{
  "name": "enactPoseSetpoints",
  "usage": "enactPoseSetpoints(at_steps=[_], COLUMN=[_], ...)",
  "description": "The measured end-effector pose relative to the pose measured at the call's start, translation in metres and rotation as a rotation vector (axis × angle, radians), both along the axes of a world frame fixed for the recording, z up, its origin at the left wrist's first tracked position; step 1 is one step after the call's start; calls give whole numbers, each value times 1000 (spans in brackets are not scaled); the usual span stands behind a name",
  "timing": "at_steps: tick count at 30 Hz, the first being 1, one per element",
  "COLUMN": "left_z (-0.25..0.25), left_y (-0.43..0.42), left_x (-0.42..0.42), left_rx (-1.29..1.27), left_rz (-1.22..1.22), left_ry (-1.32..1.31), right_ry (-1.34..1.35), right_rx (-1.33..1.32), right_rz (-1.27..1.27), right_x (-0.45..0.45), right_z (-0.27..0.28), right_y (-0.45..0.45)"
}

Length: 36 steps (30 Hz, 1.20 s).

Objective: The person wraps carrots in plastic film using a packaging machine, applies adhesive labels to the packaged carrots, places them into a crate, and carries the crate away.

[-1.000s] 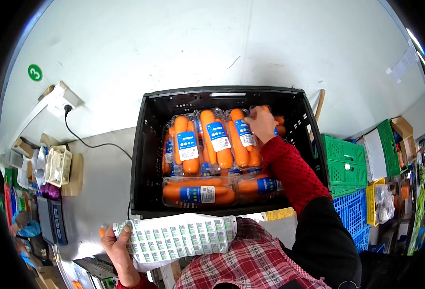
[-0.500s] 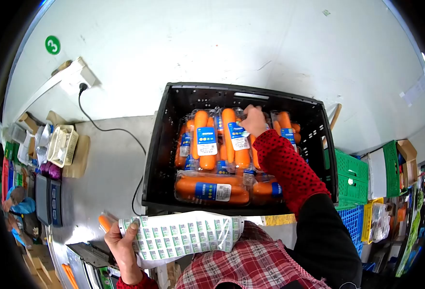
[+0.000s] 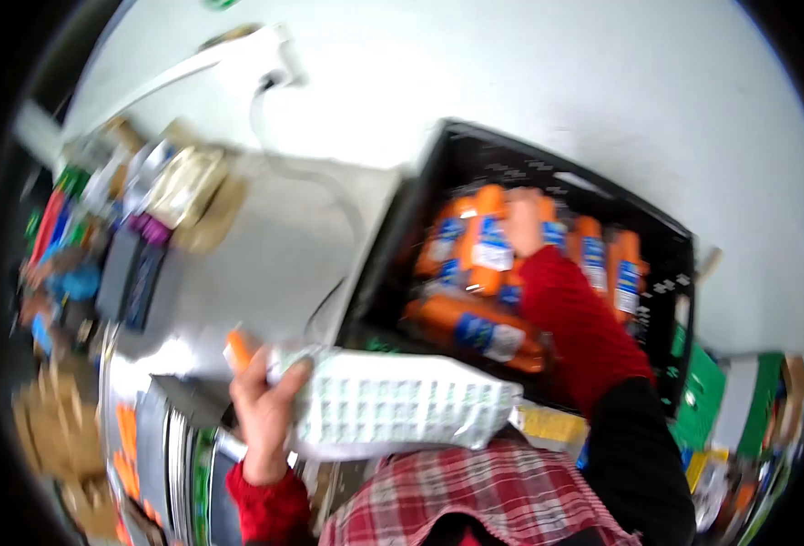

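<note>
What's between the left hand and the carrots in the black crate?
In the head view, the sheet held by the left hand, then the near side of the crate, before the carrots.

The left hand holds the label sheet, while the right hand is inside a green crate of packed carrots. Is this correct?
Not quite: the crate is black, not green, as the head view shows. The left hand holds the label sheet, and the right hand is inside with the packed carrots.
</note>
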<state>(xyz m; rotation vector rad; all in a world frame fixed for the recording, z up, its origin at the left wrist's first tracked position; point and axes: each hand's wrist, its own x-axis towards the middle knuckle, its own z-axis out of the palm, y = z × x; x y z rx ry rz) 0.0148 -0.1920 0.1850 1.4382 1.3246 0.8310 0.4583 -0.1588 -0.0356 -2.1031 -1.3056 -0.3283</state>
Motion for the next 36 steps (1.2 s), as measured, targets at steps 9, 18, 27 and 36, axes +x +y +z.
enactPoseSetpoints(at_steps=[9,18,27,36], left_z=[-4,0,-25,-29], left_y=[20,4,11,8], left_x=[-23,-23,-107,-82], left_rx=[271,249,235,222], left_rz=[-317,-147,184,164], left_ry=[-194,-85,-149,-157], right_ry=[727,-19,879,767], right_rx=[-271,145,-364,-498], right_rz=[1178,1133,574,597], right_x=[-234,-269,-89,-119], right_z=[237,212,156,107], right_y=[-34,-53,-109,-97])
